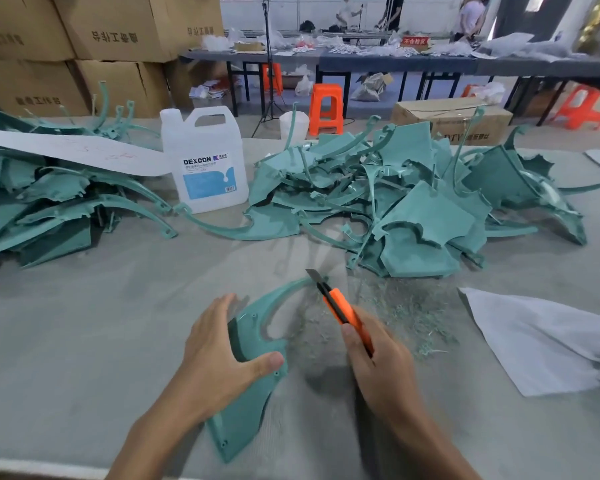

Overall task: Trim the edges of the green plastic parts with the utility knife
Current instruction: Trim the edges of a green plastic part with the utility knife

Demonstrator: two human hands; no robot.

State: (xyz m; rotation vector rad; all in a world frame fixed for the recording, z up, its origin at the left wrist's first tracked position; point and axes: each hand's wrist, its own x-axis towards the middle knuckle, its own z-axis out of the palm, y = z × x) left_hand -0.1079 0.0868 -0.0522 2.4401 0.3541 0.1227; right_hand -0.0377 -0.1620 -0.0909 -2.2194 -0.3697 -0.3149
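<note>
A green plastic part (250,393) with a curved arm lies on the grey table in front of me. My left hand (219,355) grips its wide body, thumb on top and fingers over the left edge. My right hand (378,362) holds an orange utility knife (340,310) with its blade out. The blade tip sits at the far end of the part's curved arm. Green shavings (402,313) are scattered on the table to the right of the knife.
A large heap of green parts (413,202) fills the table's far right; another pile (42,202) lies far left. A white DEXCON jug (205,161) stands between them. Grey sheets (534,341) lie at right. Cardboard boxes, orange stools and people at tables are behind.
</note>
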